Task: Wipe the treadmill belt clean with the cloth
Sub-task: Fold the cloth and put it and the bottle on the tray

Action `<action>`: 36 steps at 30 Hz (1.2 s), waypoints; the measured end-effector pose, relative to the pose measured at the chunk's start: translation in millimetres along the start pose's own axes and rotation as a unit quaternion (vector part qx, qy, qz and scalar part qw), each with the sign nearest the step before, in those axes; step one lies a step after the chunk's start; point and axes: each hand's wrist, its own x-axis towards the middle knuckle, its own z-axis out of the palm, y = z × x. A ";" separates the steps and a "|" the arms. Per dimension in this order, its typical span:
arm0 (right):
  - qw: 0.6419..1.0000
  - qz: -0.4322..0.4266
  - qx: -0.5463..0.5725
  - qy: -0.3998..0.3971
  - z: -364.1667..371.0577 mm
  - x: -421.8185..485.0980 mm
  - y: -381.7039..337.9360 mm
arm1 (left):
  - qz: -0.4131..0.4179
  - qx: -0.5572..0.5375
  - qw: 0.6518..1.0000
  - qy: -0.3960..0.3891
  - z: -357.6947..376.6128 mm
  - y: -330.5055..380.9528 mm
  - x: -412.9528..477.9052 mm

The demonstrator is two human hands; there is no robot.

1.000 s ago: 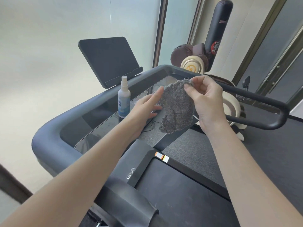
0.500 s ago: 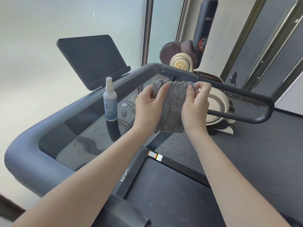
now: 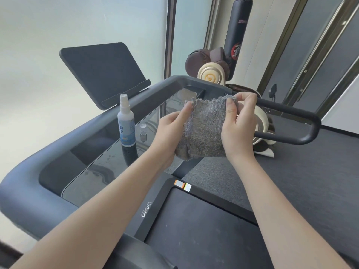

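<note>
— While you hold the cloth (image 3: 204, 131) up, off the belt (image 3: 204, 233), why both hands?
— Your left hand (image 3: 171, 132) and right hand (image 3: 240, 127) pinch its sides, I think to fold a wiping pad.

The cloth (image 3: 204, 131) is mottled grey. Left of the cloth, the spray bottle (image 3: 125, 123) is white with a blue label. Below the cloth, the treadmill belt (image 3: 194, 230) is black, with orange and white stickers (image 3: 182, 185) at its corner.
</note>
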 end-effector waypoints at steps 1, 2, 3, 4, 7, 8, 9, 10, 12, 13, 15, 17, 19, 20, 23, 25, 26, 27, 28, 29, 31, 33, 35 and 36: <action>1.000 0.008 0.003 0.003 -0.4 1.7 -0.2 | -0.012 -0.019 1.000 -0.012 -1.5 -1.3 -1.2; 1.000 0.014 0.005 0.004 -1.1 3.3 -0.4 | -0.013 -0.030 0.999 -0.021 -1.9 -1.6 -3.2; 1.000 0.019 0.005 0.004 -1.7 4.3 -0.6 | -0.009 -0.035 0.999 -0.028 -2.2 -2.3 -4.3; 1.000 0.023 0.004 0.004 -2.5 5.2 -0.3 | -0.005 -0.044 0.998 -0.038 -2.1 -3.0 -6.5; 0.999 0.033 0.002 0.008 -6.2 7.6 -1.0 | -0.011 -0.083 0.994 -0.068 -3.2 -1.5 -11.1; 0.999 0.036 0.000 0.009 -7.5 8.5 -1.1 | -0.012 -0.094 0.993 -0.070 -3.7 -0.1 -12.2; 0.999 0.037 -0.002 0.009 -8.7 9.5 -1.4 | -0.010 -0.103 0.993 -0.062 -4.1 1.0 -13.0; 0.999 0.037 -0.006 0.009 -9.5 10.1 -1.5 | -0.005 -0.110 0.993 -0.045 -4.3 2.4 -14.2; 0.999 0.032 -0.013 0.009 -10.6 11.1 -1.2 | 0.013 -0.113 0.993 -0.009 -3.2 4.3 -15.9; 0.999 0.030 -0.014 0.009 -10.6 11.3 -0.8 | 0.019 -0.112 0.994 -0.001 -2.5 4.4 -16.4; 0.999 0.027 -0.015 0.010 -10.5 12.0 -0.2 | 0.016 -0.115 0.993 -0.005 -0.9 4.8 -17.3; 0.999 0.029 -0.020 0.012 -10.7 13.0 0.5 | 0.003 -0.129 0.991 -0.038 -0.1 5.9 -18.6; 0.999 0.040 -0.020 0.022 -11.8 15.4 1.3 | -0.012 -0.146 0.985 -0.086 0.7 8.6 -21.0; 0.998 0.048 -0.021 0.028 -12.6 17.0 1.5 | -0.021 -0.149 0.983 -0.110 0.6 9.8 -22.2; 0.997 0.060 -0.032 0.031 -16.6 21.0 1.5 | -0.027 -0.123 0.980 -0.155 -1.2 9.2 -21.9; 0.998 0.058 -0.031 0.022 -19.5 22.9 1.8 | -0.012 -0.091 0.982 -0.164 -5.0 5.9 -18.7; 0.998 0.056 -0.028 0.017 -21.0 23.9 2.5 | -0.006 -0.078 0.983 -0.166 -7.3 4.3 -16.5; 0.998 0.055 -0.027 0.013 -22.5 24.8 2.9 | -0.004 -0.065 0.984 -0.165 -9.4 3.1 -15.1; 0.998 0.054 -0.028 0.009 -23.7 25.5 3.3 | -0.004 -0.050 0.986 -0.159 -11.3 1.2 -13.6; 0.998 0.050 -0.031 0.007 -24.7 26.0 3.4 | -0.004 -0.025 0.988 -0.151 -12.1 0.2 -13.3; 0.999 0.038 -0.038 0.004 -25.5 26.5 2.4 | -0.005 0.056 0.990 -0.127 -11.7 0.1 -13.5; 0.999 0.026 -0.042 0.002 -25.3 27.4 0.9 | -0.002 0.118 0.988 -0.104 -10.4 1.3 -14.8; 0.999 0.018 -0.044 0.002 -26.1 29.7 -0.6 | -0.003 0.113 0.990 -0.087 -9.3 3.4 -15.3; 0.999 0.014 -0.044 0.002 -27.5 31.2 -1.1 | -0.006 0.094 0.992 -0.082 -10.3 4.2 -15.3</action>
